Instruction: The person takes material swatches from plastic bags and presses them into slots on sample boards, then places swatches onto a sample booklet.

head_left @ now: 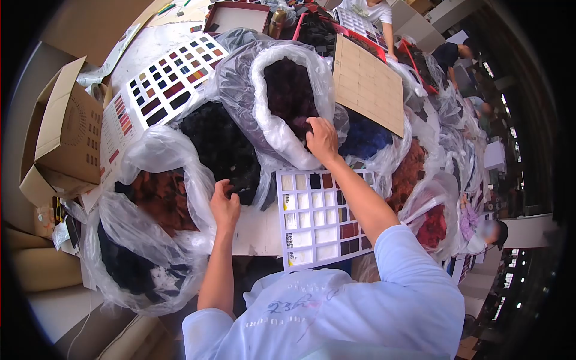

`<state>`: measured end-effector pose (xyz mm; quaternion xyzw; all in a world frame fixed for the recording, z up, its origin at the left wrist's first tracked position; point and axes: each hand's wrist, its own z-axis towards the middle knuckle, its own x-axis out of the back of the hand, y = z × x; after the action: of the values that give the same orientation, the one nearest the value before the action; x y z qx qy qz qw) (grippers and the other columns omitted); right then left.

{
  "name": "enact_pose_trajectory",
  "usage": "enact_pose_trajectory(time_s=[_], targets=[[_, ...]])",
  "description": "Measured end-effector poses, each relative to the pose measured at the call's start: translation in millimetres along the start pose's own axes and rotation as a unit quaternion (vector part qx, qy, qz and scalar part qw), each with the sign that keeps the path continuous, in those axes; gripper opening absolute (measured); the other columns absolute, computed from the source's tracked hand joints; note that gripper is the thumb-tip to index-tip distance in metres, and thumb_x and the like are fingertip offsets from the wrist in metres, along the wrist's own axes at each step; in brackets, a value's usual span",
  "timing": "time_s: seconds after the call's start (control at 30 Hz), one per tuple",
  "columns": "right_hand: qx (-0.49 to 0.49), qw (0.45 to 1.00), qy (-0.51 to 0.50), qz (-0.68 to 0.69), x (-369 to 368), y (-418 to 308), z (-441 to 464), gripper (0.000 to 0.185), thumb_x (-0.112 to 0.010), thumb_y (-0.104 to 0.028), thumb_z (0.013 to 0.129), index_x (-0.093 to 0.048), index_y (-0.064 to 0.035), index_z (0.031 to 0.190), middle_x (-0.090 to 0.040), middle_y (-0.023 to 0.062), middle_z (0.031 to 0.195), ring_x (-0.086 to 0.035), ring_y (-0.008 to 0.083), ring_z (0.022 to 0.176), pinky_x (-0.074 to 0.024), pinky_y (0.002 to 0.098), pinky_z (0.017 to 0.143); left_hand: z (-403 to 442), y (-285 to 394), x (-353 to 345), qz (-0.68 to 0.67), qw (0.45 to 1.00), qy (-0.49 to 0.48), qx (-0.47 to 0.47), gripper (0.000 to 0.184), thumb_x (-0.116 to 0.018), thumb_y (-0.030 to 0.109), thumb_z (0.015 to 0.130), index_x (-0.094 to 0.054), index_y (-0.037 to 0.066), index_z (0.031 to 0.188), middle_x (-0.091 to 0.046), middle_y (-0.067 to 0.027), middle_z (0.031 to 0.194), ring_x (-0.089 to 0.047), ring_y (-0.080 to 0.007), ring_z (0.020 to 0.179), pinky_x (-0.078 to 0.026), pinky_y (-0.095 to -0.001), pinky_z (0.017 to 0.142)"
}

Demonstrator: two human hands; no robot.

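Note:
My right hand (pixel 322 141) reaches to the lower right rim of a plastic bag (pixel 262 90) of dark maroon pieces (pixel 289 90). Its fingers are bent together at the pieces; what they hold, if anything, is hidden. My left hand (pixel 225 204) hovers by the lower edge of a bag of black pieces (pixel 219 141), its fingers curled but apart, with nothing visible in them. Between my forearms and under the right one lies a white gridded tray (pixel 306 220), some cells filled with dark, red or brown swatches and others pale.
A bag of rust-brown pieces (pixel 162 201) stands at left, near an open cardboard box (pixel 75 132). A swatch card (pixel 168 78) lies behind. At right are a beige board (pixel 369 84), blue pieces (pixel 365 138) and red pieces (pixel 432 228). Several people work farther off.

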<state>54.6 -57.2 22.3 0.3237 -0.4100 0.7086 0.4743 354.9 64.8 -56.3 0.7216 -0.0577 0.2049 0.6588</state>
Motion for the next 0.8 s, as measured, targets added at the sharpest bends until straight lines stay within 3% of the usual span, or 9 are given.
enact_pose_trajectory(time_s=[0.17,0.27,0.37,0.53,0.63,0.67,0.7,0.73,0.8], targets=[[0.144,0.988,0.040,0.047,36.8,-11.5,-2.3,0.021,-0.062,0.001,0.068,-0.059,-0.0058,0.087,-0.059,0.0098,0.086,-0.059,0.0310,0.089,-0.0471,0.0409,0.081,-9.5,18.5,1.3,-0.021,1.000,0.015,0.009,0.026,-0.062,-0.001,0.082,-0.058,0.000,0.107,-0.068,-0.0101,0.094,-0.066,-0.0185,0.084,-0.051,-0.0297,0.078],[0.220,0.970,0.031,0.101,52.2,-37.7,-10.0,0.021,-0.063,0.003,0.065,-0.058,-0.0057,0.084,-0.058,0.0091,0.085,-0.059,0.0301,0.089,-0.0469,0.0410,0.080,-23.9,30.1,9.6,-0.103,0.995,0.005,0.014,0.021,-0.066,0.003,0.082,-0.060,0.000,0.102,-0.066,-0.0050,0.084,-0.061,-0.0105,0.072,-0.049,-0.0253,0.069],[0.330,0.927,-0.019,0.178,64.6,-82.1,-30.5,0.020,-0.064,0.003,0.064,-0.057,-0.0060,0.080,-0.056,0.0090,0.081,-0.058,0.0295,0.085,-0.0476,0.0401,0.082,-53.7,50.3,35.0,-0.144,0.988,0.031,0.047,0.019,-0.068,0.004,0.084,-0.059,-0.001,0.100,-0.066,-0.0024,0.085,-0.061,-0.0093,0.075,-0.049,-0.0231,0.068],[0.501,0.805,-0.127,0.291,45.3,-141.1,-103.9,0.012,-0.063,-0.003,0.068,-0.053,-0.0075,0.073,-0.051,0.0065,0.073,-0.057,0.0253,0.077,-0.0491,0.0383,0.085,-141.3,85.8,77.2,-0.427,0.881,0.090,0.182,0.016,-0.071,0.010,0.085,-0.061,0.004,0.095,-0.064,0.0015,0.081,-0.057,-0.0053,0.069,-0.046,-0.0211,0.057],[0.591,0.712,-0.163,0.343,46.1,-172.7,-152.2,0.019,-0.066,-0.008,0.070,-0.047,-0.0090,0.067,-0.047,0.0049,0.069,-0.056,0.0226,0.073,-0.0491,0.0385,0.091,-208.2,73.9,77.4,-0.152,0.952,0.067,0.258,0.011,-0.070,0.009,0.083,-0.062,0.003,0.086,-0.063,0.0008,0.071,-0.056,-0.0068,0.060,-0.044,-0.0226,0.055],[0.623,0.683,-0.162,0.344,45.2,-178.7,-165.7,0.016,-0.065,-0.008,0.071,-0.049,-0.0096,0.068,-0.048,0.0046,0.070,-0.056,0.0224,0.074,-0.0489,0.0382,0.092,-233.4,45.7,81.0,-0.149,0.947,0.092,0.268,0.011,-0.070,0.009,0.083,-0.062,0.003,0.086,-0.063,0.0008,0.071,-0.056,-0.0068,0.060,-0.044,-0.0226,0.055],[0.634,0.670,-0.162,0.351,43.5,-182.5,-179.0,0.015,-0.064,-0.009,0.071,-0.049,-0.0097,0.068,-0.048,0.0046,0.070,-0.055,0.0223,0.075,-0.0483,0.0381,0.093,-263.3,9.8,91.6,0.087,0.951,0.142,0.259,0.011,-0.071,0.009,0.081,-0.063,0.004,0.087,-0.063,0.0010,0.071,-0.056,-0.0068,0.060,-0.044,-0.0224,0.054],[0.643,0.659,-0.160,0.355,44.0,-184.7,-192.7,0.014,-0.063,-0.009,0.072,-0.049,-0.0099,0.069,-0.049,0.0045,0.071,-0.055,0.0222,0.076,-0.0478,0.0380,0.093,-292.8,-6.8,100.7,0.318,0.901,0.175,0.239,0.012,-0.071,0.008,0.080,-0.064,0.004,0.089,-0.064,0.0012,0.072,-0.056,-0.0068,0.060,-0.044,-0.0222,0.054],[0.660,0.635,-0.151,0.372,49.4,-191.3,-213.5,0.013,-0.063,-0.011,0.073,-0.050,-0.0107,0.069,-0.049,0.0042,0.071,-0.055,0.0215,0.075,-0.0466,0.0366,0.093,-334.6,5.0,109.3,0.140,0.899,0.272,0.313,0.011,-0.072,0.008,0.078,-0.063,0.003,0.081,-0.060,0.0007,0.067,-0.054,-0.0092,0.054,-0.044,-0.0256,0.052]])
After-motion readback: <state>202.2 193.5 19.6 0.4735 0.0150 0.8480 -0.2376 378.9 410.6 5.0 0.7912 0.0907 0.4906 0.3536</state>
